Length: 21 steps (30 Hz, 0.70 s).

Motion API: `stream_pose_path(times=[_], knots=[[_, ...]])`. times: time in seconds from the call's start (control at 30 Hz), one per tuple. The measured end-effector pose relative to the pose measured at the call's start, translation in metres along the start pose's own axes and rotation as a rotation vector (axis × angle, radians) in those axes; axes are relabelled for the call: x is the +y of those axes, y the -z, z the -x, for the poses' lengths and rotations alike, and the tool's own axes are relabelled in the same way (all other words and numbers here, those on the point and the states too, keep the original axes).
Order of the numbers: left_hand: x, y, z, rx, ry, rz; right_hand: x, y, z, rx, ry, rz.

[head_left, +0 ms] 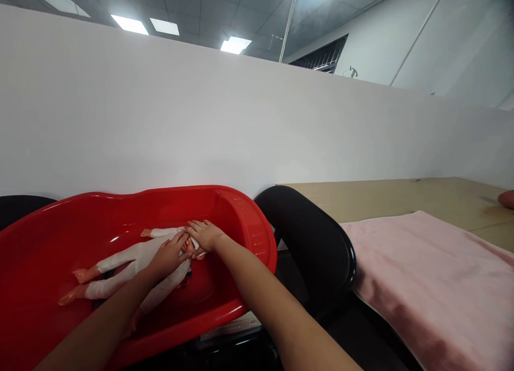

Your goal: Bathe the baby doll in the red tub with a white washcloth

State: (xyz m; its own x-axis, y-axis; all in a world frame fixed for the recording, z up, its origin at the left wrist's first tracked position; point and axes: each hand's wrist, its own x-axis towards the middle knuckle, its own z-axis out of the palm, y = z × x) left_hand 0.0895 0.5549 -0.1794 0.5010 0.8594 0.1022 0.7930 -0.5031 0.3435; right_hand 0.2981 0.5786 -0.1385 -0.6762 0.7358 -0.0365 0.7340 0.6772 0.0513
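Tan wooden desk with a pink fluffy towel under a white partition wall, red plastic baby tub holding a white-clothed doll lying lengthwise, feet pointing left, left hand and right hand resting open-fingered on its upper end

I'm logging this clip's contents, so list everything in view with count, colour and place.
Doll: one, in white clothing, lying inside the tub.
Tub: one, red, at lower left.
Chair backs: two, black, one right of the tub, one at far left.
Towel: one, pink, spread on the table at right.
Table: one, tan, at right.
Partition wall: one, white, behind everything.
Left hand: one, on the doll's upper body.
Right hand: one, on the doll near its head end.
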Motion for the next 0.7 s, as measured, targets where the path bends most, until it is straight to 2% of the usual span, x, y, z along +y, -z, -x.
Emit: stream_pose_path(times=[0.5, 0.7], knots=[[-0.0095, -0.0073, -0.0029, 0.026, -0.007, 0.022, 0.0032, -0.0068, -0.0054, 0.015, -0.001, -0.050], [-0.0040, -0.0017, -0.0009, 0.010, 0.021, 0.011, 0.0020, -0.0061, -0.0069, 0.023, -0.006, -0.092]])
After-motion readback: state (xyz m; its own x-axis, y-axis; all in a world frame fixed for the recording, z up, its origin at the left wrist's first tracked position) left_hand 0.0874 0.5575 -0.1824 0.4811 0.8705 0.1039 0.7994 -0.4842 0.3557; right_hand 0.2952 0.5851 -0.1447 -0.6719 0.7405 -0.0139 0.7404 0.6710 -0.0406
